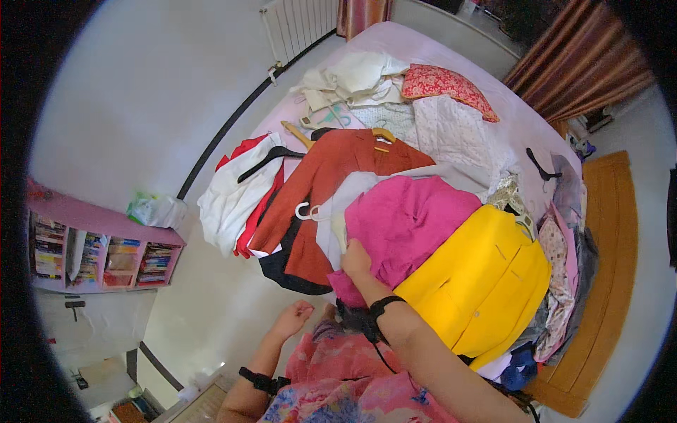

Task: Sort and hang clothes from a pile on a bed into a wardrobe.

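Over the near side of the bed lies a crumpled magenta garment. My right hand is at its left edge, fingers closed around the lower arm of a pale clothes hanger; part of that hanger is hidden by the cloth. A white hanger hook sticks out beside it, over a light grey garment. My left hand is held above the floor, loosely curled with nothing visible in it. To the right of my right hand is a yellow jacket. A rust-red jacket lies to the left.
Further left, a black hanger rests on white clothing. White clothes and a red patterned pillow occupy the bed's far part. A wooden bed board borders the right. A pink bookshelf stands at the left wall.
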A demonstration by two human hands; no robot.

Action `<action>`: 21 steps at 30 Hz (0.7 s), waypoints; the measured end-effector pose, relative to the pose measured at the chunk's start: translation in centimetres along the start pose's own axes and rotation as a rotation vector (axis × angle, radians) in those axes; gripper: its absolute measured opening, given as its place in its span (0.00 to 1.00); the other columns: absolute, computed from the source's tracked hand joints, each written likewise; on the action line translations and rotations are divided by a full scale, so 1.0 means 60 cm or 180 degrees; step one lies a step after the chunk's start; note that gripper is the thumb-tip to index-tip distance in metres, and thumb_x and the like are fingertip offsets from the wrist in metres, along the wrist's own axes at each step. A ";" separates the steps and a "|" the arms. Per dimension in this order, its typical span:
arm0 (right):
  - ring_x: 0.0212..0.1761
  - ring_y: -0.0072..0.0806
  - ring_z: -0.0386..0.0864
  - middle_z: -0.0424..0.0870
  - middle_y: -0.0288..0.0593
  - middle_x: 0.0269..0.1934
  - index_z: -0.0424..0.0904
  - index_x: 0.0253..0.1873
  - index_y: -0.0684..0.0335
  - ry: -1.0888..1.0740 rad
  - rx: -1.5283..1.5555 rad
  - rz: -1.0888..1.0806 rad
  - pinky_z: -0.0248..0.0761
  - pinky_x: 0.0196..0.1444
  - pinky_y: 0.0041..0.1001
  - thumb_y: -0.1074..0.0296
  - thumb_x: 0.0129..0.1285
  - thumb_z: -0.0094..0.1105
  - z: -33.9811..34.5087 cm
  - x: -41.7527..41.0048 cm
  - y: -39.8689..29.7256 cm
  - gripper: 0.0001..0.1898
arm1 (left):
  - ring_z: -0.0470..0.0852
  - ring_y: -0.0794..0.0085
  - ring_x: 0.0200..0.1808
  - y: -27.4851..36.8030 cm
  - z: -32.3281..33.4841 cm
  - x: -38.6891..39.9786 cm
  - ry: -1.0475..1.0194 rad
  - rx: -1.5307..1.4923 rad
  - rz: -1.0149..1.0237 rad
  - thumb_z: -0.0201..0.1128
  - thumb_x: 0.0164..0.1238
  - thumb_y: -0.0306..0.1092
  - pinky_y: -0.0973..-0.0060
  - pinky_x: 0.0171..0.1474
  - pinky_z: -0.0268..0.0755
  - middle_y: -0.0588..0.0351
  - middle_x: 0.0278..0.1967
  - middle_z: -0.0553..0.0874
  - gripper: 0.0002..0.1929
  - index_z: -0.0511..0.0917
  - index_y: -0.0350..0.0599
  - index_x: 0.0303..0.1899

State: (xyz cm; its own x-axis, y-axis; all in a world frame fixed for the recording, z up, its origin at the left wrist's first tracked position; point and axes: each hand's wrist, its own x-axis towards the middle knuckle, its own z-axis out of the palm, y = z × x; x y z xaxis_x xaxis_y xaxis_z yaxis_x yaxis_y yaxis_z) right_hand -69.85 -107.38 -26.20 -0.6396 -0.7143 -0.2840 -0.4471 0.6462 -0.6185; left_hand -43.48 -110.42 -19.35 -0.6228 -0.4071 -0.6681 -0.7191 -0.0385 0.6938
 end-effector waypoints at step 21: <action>0.48 0.47 0.81 0.82 0.57 0.44 0.74 0.57 0.63 0.0965 -0.0535 -0.1335 0.71 0.52 0.37 0.57 0.66 0.58 -0.780 -0.209 -0.248 0.20 | 0.75 0.52 0.59 0.503 -0.161 0.103 0.1325 0.1125 0.3524 0.64 0.64 0.37 0.64 0.62 0.67 0.42 0.55 0.77 0.22 0.72 0.39 0.56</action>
State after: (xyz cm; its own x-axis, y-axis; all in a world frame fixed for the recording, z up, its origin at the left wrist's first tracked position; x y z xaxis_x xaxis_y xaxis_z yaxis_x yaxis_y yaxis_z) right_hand -84.47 -95.45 20.86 -0.5254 -0.8267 0.2013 -0.7807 0.3743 -0.5005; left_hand -66.06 -122.94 0.05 -0.8501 -0.3252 0.4143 0.0492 0.7342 0.6772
